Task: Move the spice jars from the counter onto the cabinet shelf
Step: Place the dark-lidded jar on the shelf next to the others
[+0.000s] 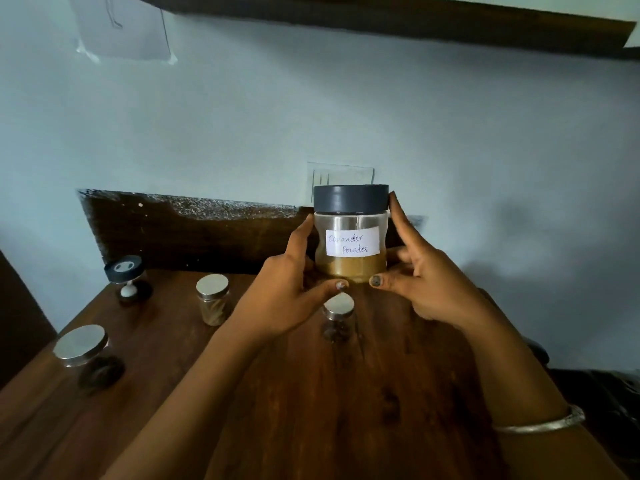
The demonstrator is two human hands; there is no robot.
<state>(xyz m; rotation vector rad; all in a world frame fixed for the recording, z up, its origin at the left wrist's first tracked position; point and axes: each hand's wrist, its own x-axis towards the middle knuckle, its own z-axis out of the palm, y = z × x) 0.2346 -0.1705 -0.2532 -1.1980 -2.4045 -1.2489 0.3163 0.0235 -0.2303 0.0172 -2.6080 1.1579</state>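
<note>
Two hands hold one labelled spice jar (350,237) in the air above a wooden surface (311,393).
The left hand (294,299) and right hand (426,282) each curl round one side of it, thumbs at its base. It is part full of brown powder. Three silver-lidded jars stand on the surface: a far jar (212,299), a middle jar (338,320) and a near-left jar (85,358). One dark-topped object (124,277) is too blurred to identify. A dark ledge (381,15) is cut off at the top.
</note>
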